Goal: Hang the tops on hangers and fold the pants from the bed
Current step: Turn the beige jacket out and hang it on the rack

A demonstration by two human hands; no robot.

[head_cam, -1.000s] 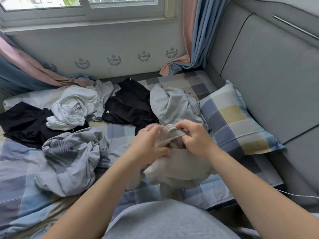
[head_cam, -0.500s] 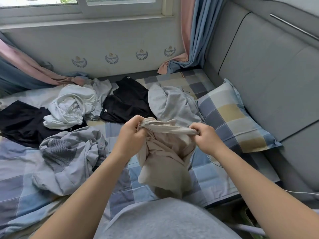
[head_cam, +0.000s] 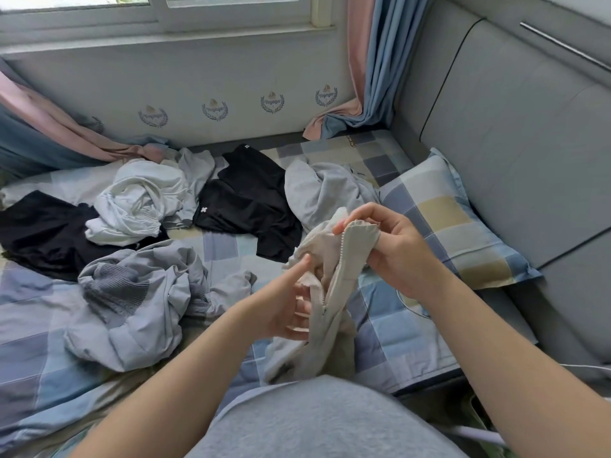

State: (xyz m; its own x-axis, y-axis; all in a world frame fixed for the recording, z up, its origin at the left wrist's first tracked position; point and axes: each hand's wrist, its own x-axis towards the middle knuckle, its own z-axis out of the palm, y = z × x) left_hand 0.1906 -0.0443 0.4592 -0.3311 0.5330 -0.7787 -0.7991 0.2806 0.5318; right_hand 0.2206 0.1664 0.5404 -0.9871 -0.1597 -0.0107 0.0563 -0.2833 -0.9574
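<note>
Garment: right hand grip pinches its top edge; zipper axis hangs below. Left hand nearer the bottom, its grip unclear.

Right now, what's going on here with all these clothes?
A person is sorting laundry at the bed. Their right hand pinches the top edge of a beige zippered garment, while the left hand holds it lower down. A black garment, a white garment and a grey-blue garment lie crumpled on the bed.

Crumpled beige zippered garment above checked bed
</note>
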